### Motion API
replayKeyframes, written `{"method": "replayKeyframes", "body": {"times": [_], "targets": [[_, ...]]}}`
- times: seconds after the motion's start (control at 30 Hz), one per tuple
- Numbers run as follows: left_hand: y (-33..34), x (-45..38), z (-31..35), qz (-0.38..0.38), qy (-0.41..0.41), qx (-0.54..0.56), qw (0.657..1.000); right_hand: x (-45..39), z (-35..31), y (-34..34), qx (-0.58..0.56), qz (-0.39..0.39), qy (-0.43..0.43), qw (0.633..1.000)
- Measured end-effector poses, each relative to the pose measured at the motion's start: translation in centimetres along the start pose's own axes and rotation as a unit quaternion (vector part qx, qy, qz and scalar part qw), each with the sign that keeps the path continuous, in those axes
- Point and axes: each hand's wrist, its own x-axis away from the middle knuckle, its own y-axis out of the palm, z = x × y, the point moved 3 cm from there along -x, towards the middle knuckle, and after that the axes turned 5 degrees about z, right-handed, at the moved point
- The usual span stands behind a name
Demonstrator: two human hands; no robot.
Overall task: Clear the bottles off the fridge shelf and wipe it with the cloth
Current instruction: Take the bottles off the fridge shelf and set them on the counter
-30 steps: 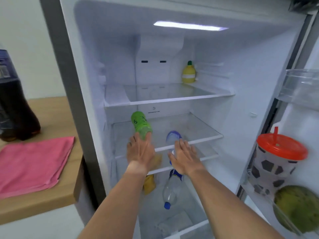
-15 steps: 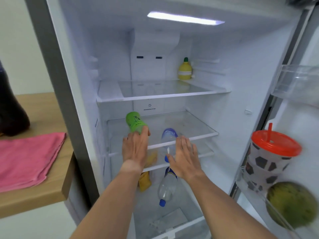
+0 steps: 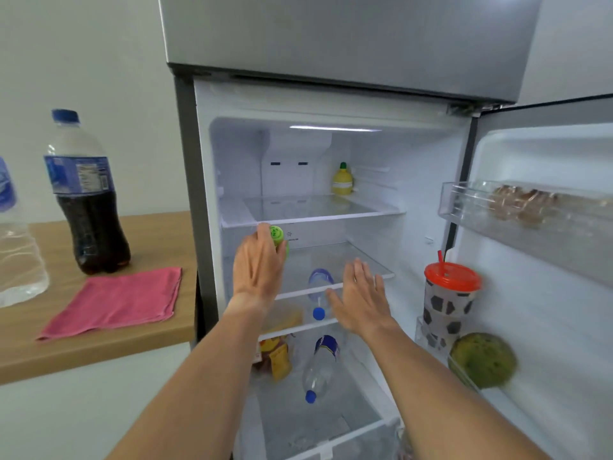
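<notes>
The fridge stands open. My left hand (image 3: 257, 270) is closed around a green bottle (image 3: 278, 234) and holds it up in front of the glass middle shelf (image 3: 371, 265), its top level with the upper shelf's front edge. A clear bottle (image 3: 320, 282) with a blue cap lies on the middle shelf, cap toward me. My right hand (image 3: 361, 297) hovers just right of that bottle with fingers spread and nothing in it. A folded pink cloth (image 3: 116, 302) lies on the wooden counter (image 3: 159, 234) left of the fridge.
A cola bottle (image 3: 88, 207) and a clear water bottle (image 3: 16, 254) stand on the counter behind the cloth. A yellow squeeze bottle (image 3: 342, 180) sits on the top shelf. Another clear bottle (image 3: 321, 363) lies lower down. The door rack holds a red-lidded cup (image 3: 449, 300) and a green fruit (image 3: 482, 360).
My left hand has raised the green bottle off the middle shelf. My right hand has come off the clear bottle and moved right. My view has pulled back and up.
</notes>
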Motion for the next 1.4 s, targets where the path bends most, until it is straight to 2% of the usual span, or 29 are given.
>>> {"method": "replayKeyframes", "body": {"times": [0.2, 0.37, 0.5, 0.7, 1.0, 1.23, 1.4], "targets": [[-7.2, -0.5, 2.6, 0.091, -0.002, -0.005, 0.996, 2.4, -2.4, -5.0, 0.005, 0.026, -0.011, 1.0], [-13.3, -0.8, 3.0, 0.104, -0.107, 0.181, 0.972, 4.4, -5.9, -8.4, -0.025, 0.027, -0.032, 0.999], [-18.0, -0.9, 2.5, 0.089, -0.122, 0.213, 0.965, 5.8, -9.5, -10.2, -0.031, 0.021, -0.063, 0.997], [-23.6, -2.0, -1.2, 0.13, -0.116, 0.136, 0.975, 6.8, -17.4, -10.2, -0.084, 0.019, -0.137, 0.987], [-29.6, -2.6, -13.8, 0.182, -0.187, 0.057, 0.964, 6.5, -29.5, -5.1, -0.1, -0.01, -0.241, 0.965], [-31.1, -4.2, -19.3, 0.219, -0.208, 0.039, 0.953, 5.6, -33.9, -0.8, -0.07, -0.073, -0.239, 0.966], [-30.4, -5.0, -21.5, 0.238, -0.179, 0.038, 0.954, 5.3, -34.6, 1.3, -0.021, -0.145, -0.206, 0.967]]}}
